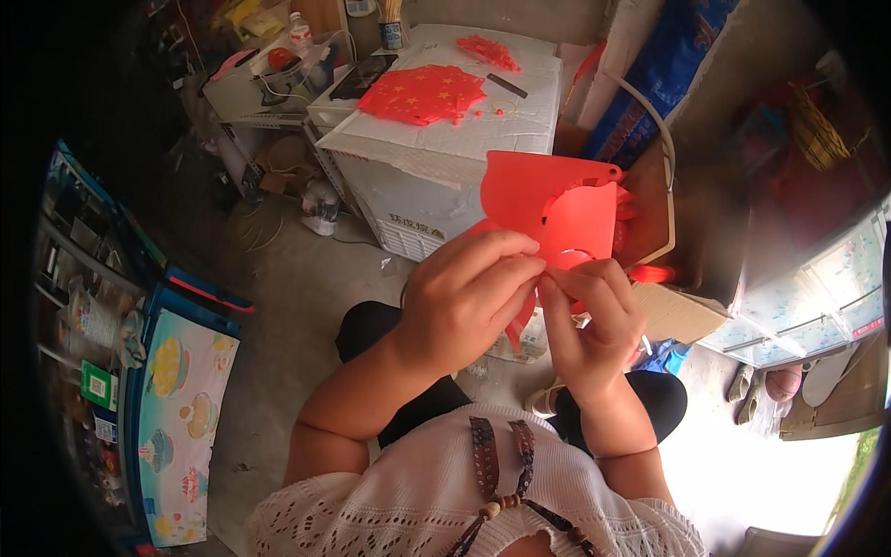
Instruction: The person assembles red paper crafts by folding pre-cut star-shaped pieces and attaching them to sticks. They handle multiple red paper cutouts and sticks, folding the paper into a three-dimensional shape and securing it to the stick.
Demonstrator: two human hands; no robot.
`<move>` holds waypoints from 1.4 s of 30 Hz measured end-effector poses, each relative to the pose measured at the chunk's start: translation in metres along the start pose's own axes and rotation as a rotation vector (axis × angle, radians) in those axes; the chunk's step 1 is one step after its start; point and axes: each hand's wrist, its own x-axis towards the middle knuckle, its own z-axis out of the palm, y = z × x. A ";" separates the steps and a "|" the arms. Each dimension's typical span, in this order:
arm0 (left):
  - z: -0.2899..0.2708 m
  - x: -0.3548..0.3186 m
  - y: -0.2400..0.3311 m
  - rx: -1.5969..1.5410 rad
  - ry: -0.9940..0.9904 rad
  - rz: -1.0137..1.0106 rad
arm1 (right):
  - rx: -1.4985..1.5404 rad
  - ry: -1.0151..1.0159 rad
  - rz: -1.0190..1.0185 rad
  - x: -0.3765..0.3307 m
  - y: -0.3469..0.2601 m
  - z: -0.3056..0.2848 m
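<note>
Left hand (459, 297): fingertips pinch lower edge of red sheet (520, 190). Right hand (594, 325): thumb and bent fingers pinch same edge just beside. Sheet, with curved slit (577, 252), stands raised before open carton (685, 316). Possible faults: uneven pull between hands could tear sheet at slit; loosened pinch could drop it.

Over there, the lone view peers down and ahead off the person's head — white knit top (399, 464) close in at six o'clock, left hand (464, 302) about the centre, right hand (597, 330) just out towards four. Its fisheye sweep reaches farther, to a white-topped chest (427, 46) at twelve and a printed panel (186, 418) at eight.
</note>
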 end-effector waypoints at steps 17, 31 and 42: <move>-0.018 0.008 -0.021 -0.230 -0.096 -0.241 | -0.265 -0.184 -0.329 0.001 0.047 -0.056; -0.017 0.022 -0.002 0.045 -0.258 0.075 | -0.027 -0.410 -0.092 0.036 0.017 -0.045; -0.013 0.019 -0.004 0.002 -0.222 0.082 | -0.165 -0.268 -0.032 0.029 0.010 -0.030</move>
